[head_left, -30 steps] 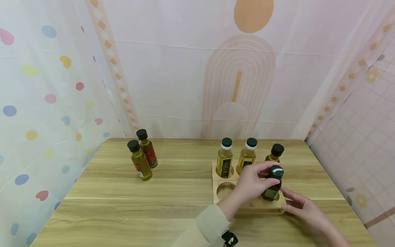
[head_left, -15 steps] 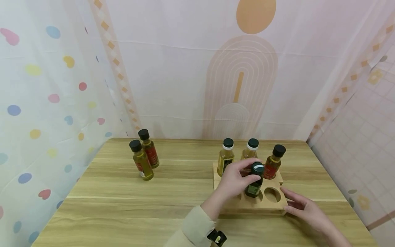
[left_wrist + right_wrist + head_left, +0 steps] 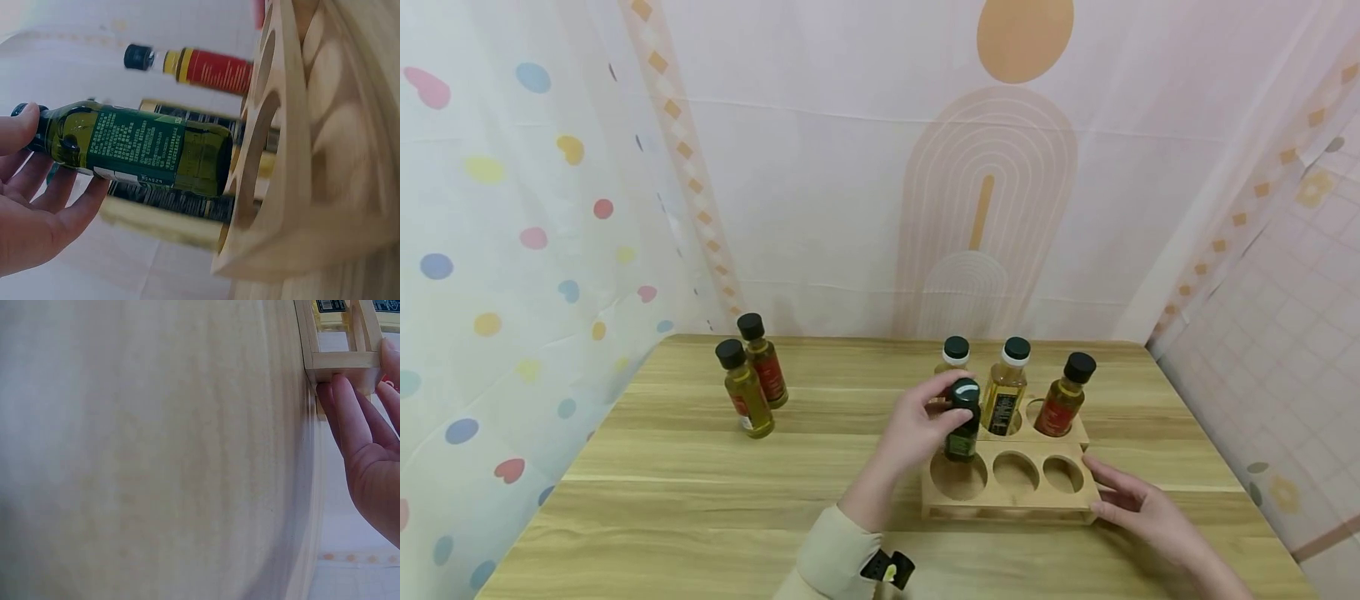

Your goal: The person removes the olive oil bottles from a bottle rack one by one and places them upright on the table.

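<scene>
In the head view, the left hand (image 3: 917, 427) pinches a dark green bottle (image 3: 961, 442) near its cap, above the front-left hole of a two-tier wooden rack (image 3: 1030, 505). The left wrist view shows the thumb on the cap and the base of the green bottle (image 3: 134, 147) near the rim of a hole in the rack (image 3: 290, 187). The right hand (image 3: 1152, 510) holds the rack's right end; the right wrist view has the fingers of the right hand (image 3: 369, 444) against the end panel (image 3: 347, 360). The front middle and right holes hold nothing.
The rack's back tier carries two green-capped bottles (image 3: 957, 350) (image 3: 1004, 400) and a black-capped, red-labelled bottle (image 3: 1058, 410). Two more black-capped bottles (image 3: 748, 400) (image 3: 769, 373) stand at the left of the wooden table (image 3: 685, 508). Printed curtains (image 3: 820, 208) hang behind.
The left hand has moved left with the green bottle, from over the front-right hole, past the middle one, to the front-left. The right hand stays at the rack's end.
</scene>
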